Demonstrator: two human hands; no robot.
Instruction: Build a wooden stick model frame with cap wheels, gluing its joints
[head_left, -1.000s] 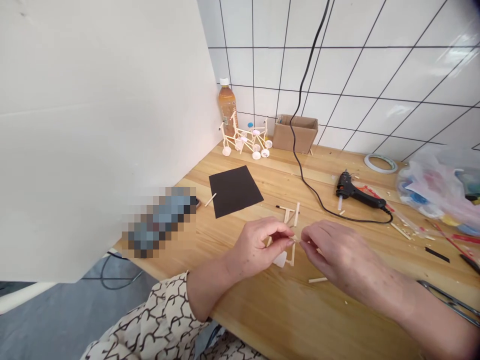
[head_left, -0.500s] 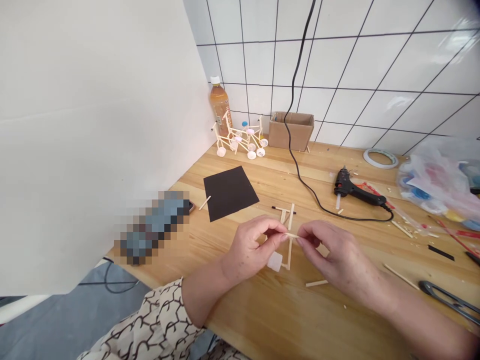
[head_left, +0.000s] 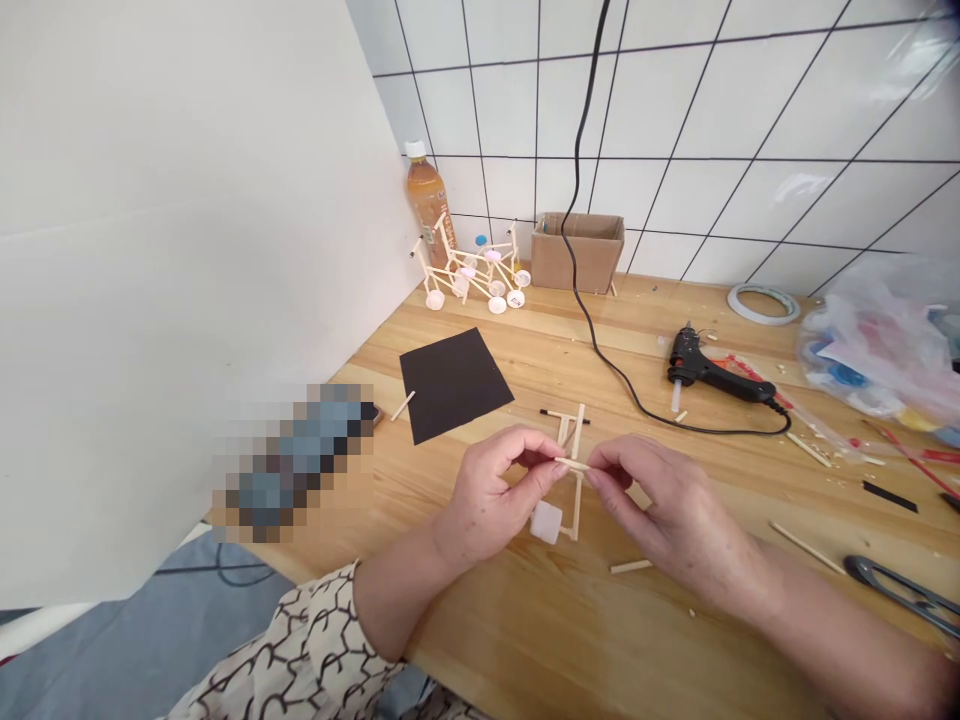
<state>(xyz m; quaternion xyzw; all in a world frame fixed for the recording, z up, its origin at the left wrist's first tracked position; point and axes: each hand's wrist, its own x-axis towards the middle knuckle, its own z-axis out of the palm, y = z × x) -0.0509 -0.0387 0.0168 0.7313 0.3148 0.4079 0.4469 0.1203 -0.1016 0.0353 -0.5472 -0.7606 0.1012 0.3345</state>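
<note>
A short wooden stick (head_left: 574, 464) is pinched at its left end by my left hand (head_left: 499, 490) and at its right end by my right hand (head_left: 667, 505). Both hands are closed, fingertips and thumbs together. Below the stick lies a small frame of wooden sticks (head_left: 577, 510), with a black-tipped crossbar at its far end and a whitish square piece (head_left: 547, 522) at its near left. My hands hide part of this frame. Another short stick (head_left: 630, 567) lies on the table beneath my right hand.
Black paper (head_left: 457, 385) lies at left, beyond a blurred-out object (head_left: 300, 455). Stick models with round wheels (head_left: 469, 272), a bottle (head_left: 429, 195) and a cardboard box (head_left: 577, 255) stand at the back. Right are a glue gun (head_left: 716, 380), its cable, tape (head_left: 763, 304) and snips (head_left: 896, 595).
Both hands keep their pinch on the stick and have barely moved. The whole view has shifted slightly.
</note>
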